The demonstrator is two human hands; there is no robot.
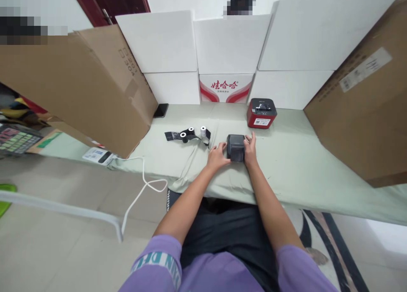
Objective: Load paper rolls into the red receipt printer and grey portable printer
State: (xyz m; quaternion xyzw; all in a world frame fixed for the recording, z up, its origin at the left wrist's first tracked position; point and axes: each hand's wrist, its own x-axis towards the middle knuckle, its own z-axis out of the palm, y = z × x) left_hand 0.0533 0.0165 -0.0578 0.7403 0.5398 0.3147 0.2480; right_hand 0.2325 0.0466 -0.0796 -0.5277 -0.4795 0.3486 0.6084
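In front of me on the table stands a small black receipt printer point(236, 148). My left hand point(218, 156) lies along its left side, fingertips and thumb against the edge. On the opposite side my right hand point(250, 151) grips it, with the thumb toward the near right corner and the fingers reaching up past the side. The printer is held between both hands. To the left are several small paper rolls point(203, 132), some dark and one white, beside a strip of black wrapping point(173, 136). A red and black printer point(262, 113) with a white label stands behind my right hand.
White boxes point(227, 46) wall off the back of the green-clothed table point(292, 156). Large cardboard boxes point(365, 97) flank both sides. A phone point(161, 110) lies at the back left. A white cable point(143, 173) hangs over the front edge from a white device point(98, 155).
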